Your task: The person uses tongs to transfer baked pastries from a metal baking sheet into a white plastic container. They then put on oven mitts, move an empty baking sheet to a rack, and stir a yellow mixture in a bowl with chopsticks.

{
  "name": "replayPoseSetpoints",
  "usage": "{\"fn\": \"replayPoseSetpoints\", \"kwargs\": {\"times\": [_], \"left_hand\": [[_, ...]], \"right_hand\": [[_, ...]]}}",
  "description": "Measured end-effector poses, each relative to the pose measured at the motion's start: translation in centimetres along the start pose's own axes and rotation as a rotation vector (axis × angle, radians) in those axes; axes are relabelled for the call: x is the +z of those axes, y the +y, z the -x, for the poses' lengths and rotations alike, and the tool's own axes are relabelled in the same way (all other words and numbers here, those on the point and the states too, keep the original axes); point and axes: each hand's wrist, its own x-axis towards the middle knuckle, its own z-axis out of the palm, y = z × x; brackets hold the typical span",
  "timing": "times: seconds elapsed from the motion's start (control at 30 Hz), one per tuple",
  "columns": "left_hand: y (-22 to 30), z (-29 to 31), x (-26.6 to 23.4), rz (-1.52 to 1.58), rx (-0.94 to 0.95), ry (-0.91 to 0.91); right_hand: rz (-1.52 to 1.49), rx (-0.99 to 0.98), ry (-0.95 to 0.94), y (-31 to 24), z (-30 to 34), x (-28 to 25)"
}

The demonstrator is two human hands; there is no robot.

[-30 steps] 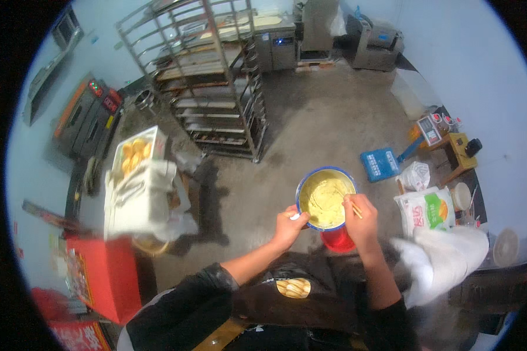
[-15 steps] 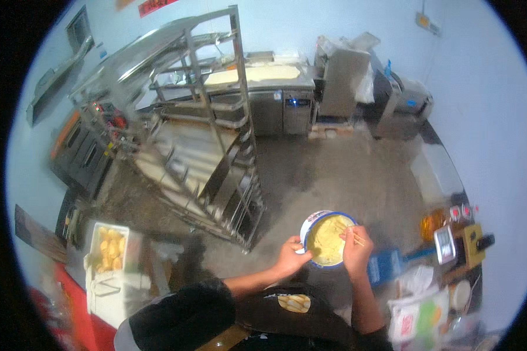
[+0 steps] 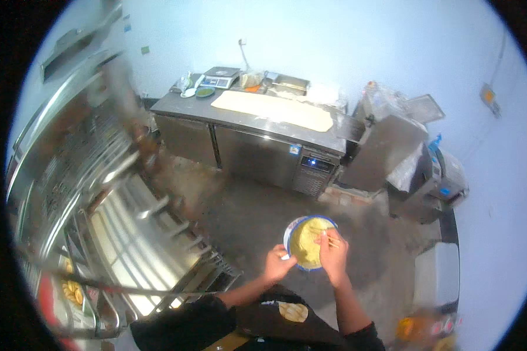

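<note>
My left hand (image 3: 279,264) grips the near left rim of a white enamel bowl (image 3: 287,234) with a blue edge. Inside it is a thick, pale yellow mixture (image 3: 305,241). Held in the closed fingers of my right hand (image 3: 334,255) is a pair of wooden chopsticks (image 3: 333,240), tips down toward the mixture. The bowl is carried in front of my body, above the floor, tilted slightly.
A metal rack (image 3: 114,234) with trays stands close on my left. Ahead is a steel counter (image 3: 175,107) bearing a long dough sheet (image 3: 272,109) and a scale (image 3: 219,78). Machines (image 3: 386,152) stand to its right; a white bin (image 3: 438,275) sits by the right wall.
I have moved forward with the bowl: the counter is nearer, and the rack now passes close by on my left. Both hands keep their hold on the bowl and chopsticks.
</note>
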Motion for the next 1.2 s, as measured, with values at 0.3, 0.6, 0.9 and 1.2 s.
{"fn": "replayPoseSetpoints", "kwargs": {"times": [0.3,0.6,0.9,1.2], "left_hand": [[1.0,-28.3,-2.1,-0.017,-0.182,0.501],[3.7,-44.5,-6.2,0.651,-0.312,0.958],[-1.1,-58.5,-28.9,0.496,-0.198,1.190],[4.1,-68.8,-55.8,0.638,-0.100,1.327]], "right_hand": [[-0.143,-0.134,-0.510,9.7,-30.4,14.9],[-0.138,-0.031,-1.119,9.7,-49.1,29.6],[-0.366,-0.263,-0.930,5.7,-60.2,52.7],[-0.442,-0.298,-1.046,-1.5,-67.7,77.9]]}}
